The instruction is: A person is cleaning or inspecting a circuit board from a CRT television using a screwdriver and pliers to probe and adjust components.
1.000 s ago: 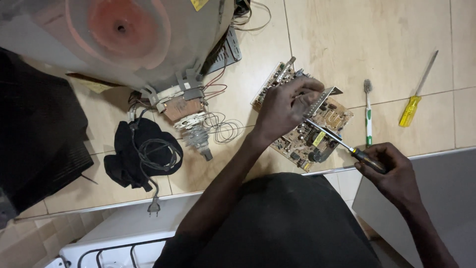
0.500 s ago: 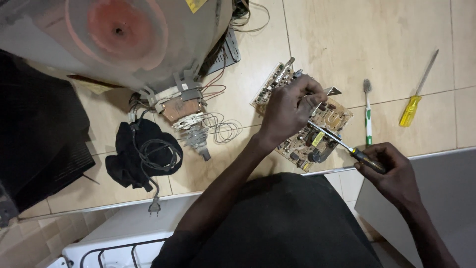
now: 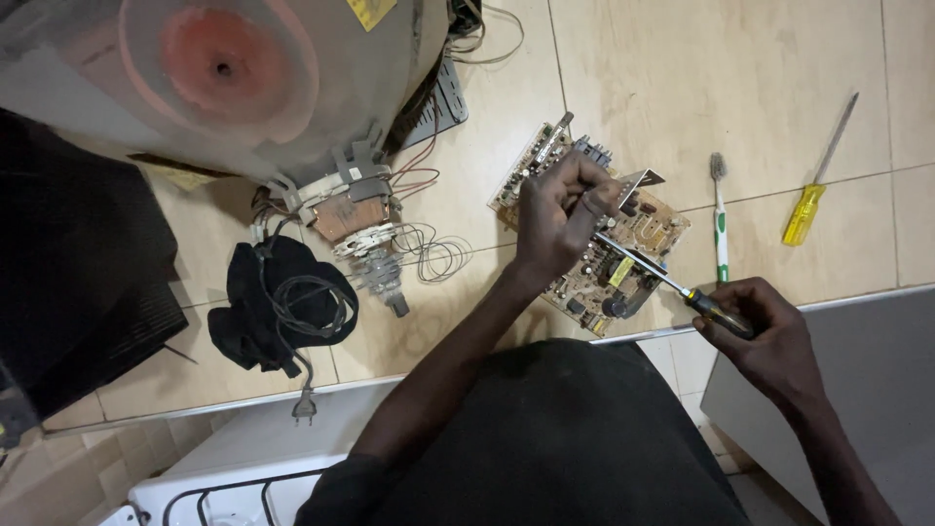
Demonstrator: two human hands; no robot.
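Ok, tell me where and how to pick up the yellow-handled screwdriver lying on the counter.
Grip the yellow-handled screwdriver by its yellow handle, the thick lower end nearest the counter's front edge. Come from above, fingers on either side of the handle: it lies flat and slanted, its thin shaft pointing up and away, with bare counter around it. The toothbrush lies well apart.

Beige tiled floor (image 3: 701,78) bears circuit board (image 3: 623,253), toothbrush (image 3: 721,219), yellow screwdriver (image 3: 806,209), black cloth (image 3: 263,312), picture tube (image 3: 243,88).
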